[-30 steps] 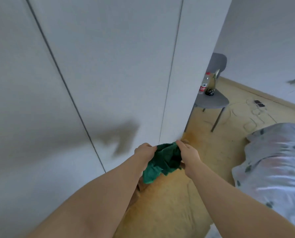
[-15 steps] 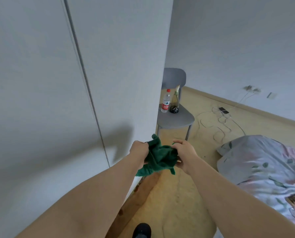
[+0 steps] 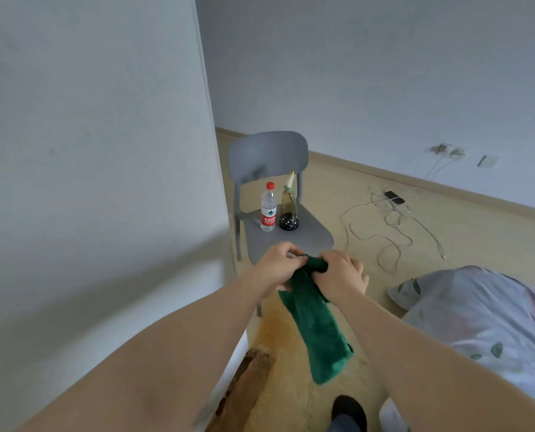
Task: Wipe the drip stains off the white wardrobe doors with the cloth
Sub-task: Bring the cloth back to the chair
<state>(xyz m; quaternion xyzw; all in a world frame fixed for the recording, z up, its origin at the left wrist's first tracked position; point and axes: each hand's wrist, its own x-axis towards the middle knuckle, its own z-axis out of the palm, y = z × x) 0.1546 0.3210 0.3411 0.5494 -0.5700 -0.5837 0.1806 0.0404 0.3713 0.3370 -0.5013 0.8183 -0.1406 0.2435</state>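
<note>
1. Our two hands meet in front of us, above the floor. The left hand (image 3: 278, 266) pinches the top edge of the dark green fluffy cloth (image 3: 317, 335). The right hand (image 3: 338, 275) grasps the same edge from the other side, with a few fingers sticking out loosely beyond it.
2. The cloth hangs from both hands as one long strip. Its lower end is free in the air, well apart from the flat white wardrobe front (image 3: 88, 151) on our left.
3. We judge this to be a pause for shaking out or refolding the cloth. Nothing is touching the wardrobe, so no wiping is under way.
4. We cannot tell how much has been cleaned. The white surface in view shows only a faint speck or two and no clear drip run, and much of the doors lies outside the view.
5. What is left, as we read it, is to gather the cloth into a pad, turn back to the doors and rub over any remaining marks.
6. Past the wardrobe's edge stands a grey plastic chair (image 3: 269, 157). On its seat, side by side, are a clear red-capped water bottle (image 3: 268, 210) and a dark round-bellied glass bottle (image 3: 289, 213).
</note>
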